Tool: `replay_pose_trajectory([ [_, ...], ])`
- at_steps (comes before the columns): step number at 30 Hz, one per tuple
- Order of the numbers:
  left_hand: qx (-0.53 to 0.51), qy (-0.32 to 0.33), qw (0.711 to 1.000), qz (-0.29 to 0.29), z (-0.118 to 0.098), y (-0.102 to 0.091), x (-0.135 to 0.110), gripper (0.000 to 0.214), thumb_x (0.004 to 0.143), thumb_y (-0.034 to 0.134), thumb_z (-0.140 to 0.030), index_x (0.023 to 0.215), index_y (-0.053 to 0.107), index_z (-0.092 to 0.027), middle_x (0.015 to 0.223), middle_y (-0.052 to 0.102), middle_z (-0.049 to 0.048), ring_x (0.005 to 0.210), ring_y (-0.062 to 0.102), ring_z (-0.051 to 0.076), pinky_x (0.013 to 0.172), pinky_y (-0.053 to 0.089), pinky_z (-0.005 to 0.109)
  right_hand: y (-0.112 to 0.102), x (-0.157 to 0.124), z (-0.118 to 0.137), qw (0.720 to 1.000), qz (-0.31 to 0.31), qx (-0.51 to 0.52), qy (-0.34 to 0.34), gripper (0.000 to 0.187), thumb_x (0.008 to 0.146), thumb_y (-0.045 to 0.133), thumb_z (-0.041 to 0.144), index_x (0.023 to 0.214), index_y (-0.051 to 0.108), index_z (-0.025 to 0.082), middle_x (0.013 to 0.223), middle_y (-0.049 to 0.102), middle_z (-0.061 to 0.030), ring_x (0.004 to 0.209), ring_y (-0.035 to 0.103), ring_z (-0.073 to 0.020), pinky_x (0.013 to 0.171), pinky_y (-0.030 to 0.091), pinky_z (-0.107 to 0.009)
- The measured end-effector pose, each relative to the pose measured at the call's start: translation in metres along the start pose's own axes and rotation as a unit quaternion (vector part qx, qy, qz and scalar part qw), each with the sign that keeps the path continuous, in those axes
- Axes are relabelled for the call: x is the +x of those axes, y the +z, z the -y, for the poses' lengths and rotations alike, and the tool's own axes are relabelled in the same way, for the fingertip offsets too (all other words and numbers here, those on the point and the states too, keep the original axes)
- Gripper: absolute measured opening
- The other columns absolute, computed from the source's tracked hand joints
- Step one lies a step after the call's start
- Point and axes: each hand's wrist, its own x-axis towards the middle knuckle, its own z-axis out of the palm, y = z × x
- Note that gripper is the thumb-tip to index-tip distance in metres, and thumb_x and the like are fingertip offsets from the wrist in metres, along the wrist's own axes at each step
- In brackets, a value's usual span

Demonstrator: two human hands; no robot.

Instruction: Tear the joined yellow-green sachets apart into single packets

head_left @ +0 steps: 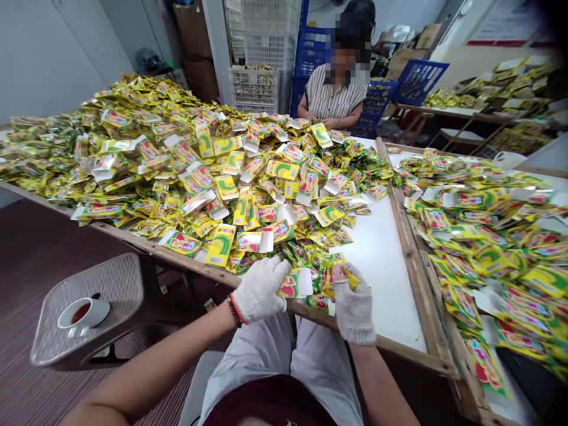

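Left hand (261, 290), in a white knit glove, is closed around a small packet with a white flap (296, 284) at the near edge of the table (386, 260). Right hand (354, 307), also gloved, pinches a yellow sachet (344, 276) between thumb and fingers, just right of the left hand. Both hands sit above the wooden rim, over the person's lap.

A large heap of yellow and green sachets (177, 154) covers the left and far part of the table; the near right part shows bare white surface. A second tray (448, 331) on the right carries another spread of sachets (488, 236).

At near left, a grey plastic stool (66, 331) bears a white cup of dark liquid (82, 312). At the far side, a co-worker in a striped shirt (332, 97) sits at the table, with stacked crates (261, 53) behind
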Motion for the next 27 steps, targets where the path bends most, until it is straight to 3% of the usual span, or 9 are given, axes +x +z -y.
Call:
replay_pose_trajectory([
  [3, -0.034, -0.023, 0.999, -0.001, -0.017, 0.015, 0.004, 0.055, 0.064, 0.065, -0.032, 0.115, 0.05, -0.018, 0.113, 0.057, 0.0111, 0.101, 0.055, 0.029, 0.086, 0.047, 0.042, 0.006, -0.003, -0.001, 0.997, -0.031, -0.062, -0.046, 0.033, 0.085, 0.054, 0.052, 0.087, 0.06, 0.02, 0.082, 0.065, -0.0045, 0.072, 0.059, -0.0183, 0.066, 0.05, -0.03],
  [7, -0.053, -0.059, 0.997, -0.025, -0.025, 0.017, 0.006, 0.055, 0.065, 0.067, -0.034, 0.115, 0.048, -0.02, 0.116, 0.056, 0.0103, 0.102, 0.054, 0.028, 0.087, 0.046, 0.04, -0.001, -0.002, -0.011, 0.977, -0.013, -0.174, -0.126, 0.03, 0.089, 0.053, 0.047, 0.077, 0.06, 0.021, 0.075, 0.063, -0.0045, 0.068, 0.056, -0.0184, 0.066, 0.048, -0.032],
  [11, -0.028, -0.019, 0.999, -0.009, -0.033, 0.013, 0.006, 0.055, 0.063, 0.067, -0.032, 0.113, 0.05, -0.02, 0.112, 0.057, 0.0081, 0.099, 0.054, 0.028, 0.084, 0.046, 0.041, -0.007, 0.004, -0.011, 0.936, -0.001, -0.243, -0.253, 0.028, 0.089, 0.054, 0.039, 0.07, 0.058, 0.019, 0.082, 0.061, -0.007, 0.076, 0.056, -0.0194, 0.071, 0.048, -0.033],
  [13, -0.026, -0.009, 1.0, -0.005, -0.037, 0.014, 0.007, 0.055, 0.062, 0.068, -0.033, 0.113, 0.05, -0.02, 0.111, 0.058, 0.0073, 0.098, 0.054, 0.028, 0.084, 0.046, 0.042, -0.004, 0.006, -0.008, 0.92, 0.006, -0.275, -0.28, 0.027, 0.09, 0.052, 0.036, 0.071, 0.059, 0.018, 0.086, 0.061, -0.0089, 0.081, 0.057, -0.0209, 0.076, 0.049, -0.036],
  [15, -0.037, -0.021, 0.999, -0.009, -0.04, 0.017, 0.007, 0.056, 0.061, 0.069, -0.033, 0.113, 0.05, -0.02, 0.111, 0.058, 0.0074, 0.099, 0.054, 0.028, 0.086, 0.045, 0.042, 0.0, 0.007, -0.006, 0.917, 0.018, -0.291, -0.271, 0.027, 0.092, 0.049, 0.035, 0.075, 0.06, 0.018, 0.09, 0.062, -0.0105, 0.084, 0.057, -0.0227, 0.08, 0.049, -0.039],
  [21, -0.046, -0.054, 0.997, -0.037, -0.031, 0.023, 0.006, 0.057, 0.063, 0.068, -0.031, 0.116, 0.049, -0.018, 0.12, 0.055, 0.0109, 0.107, 0.051, 0.028, 0.09, 0.043, 0.041, -0.009, 0.0, -0.012, 0.954, 0.106, -0.22, -0.177, 0.033, 0.089, 0.053, 0.04, 0.108, 0.062, 0.015, 0.108, 0.065, -0.0136, 0.1, 0.061, -0.0259, 0.09, 0.051, -0.042],
  [24, -0.017, -0.016, 0.999, -0.035, -0.028, 0.02, 0.006, 0.062, 0.064, 0.067, -0.031, 0.121, 0.047, -0.017, 0.123, 0.054, 0.0114, 0.105, 0.051, 0.029, 0.087, 0.044, 0.042, -0.02, -0.001, -0.011, 0.947, 0.112, -0.24, -0.182, 0.031, 0.084, 0.059, 0.037, 0.106, 0.064, 0.015, 0.11, 0.064, -0.0144, 0.102, 0.06, -0.027, 0.093, 0.05, -0.045],
  [27, 0.001, 0.037, 0.999, -0.012, -0.029, 0.019, 0.006, 0.063, 0.065, 0.068, -0.033, 0.123, 0.047, -0.018, 0.121, 0.055, 0.0101, 0.1, 0.052, 0.029, 0.082, 0.044, 0.044, -0.025, 0.002, -0.005, 0.923, 0.208, -0.258, -0.195, 0.018, 0.08, 0.057, 0.019, 0.094, 0.067, 0.017, 0.116, 0.064, -0.0125, 0.108, 0.059, -0.0248, 0.1, 0.047, -0.043],
])
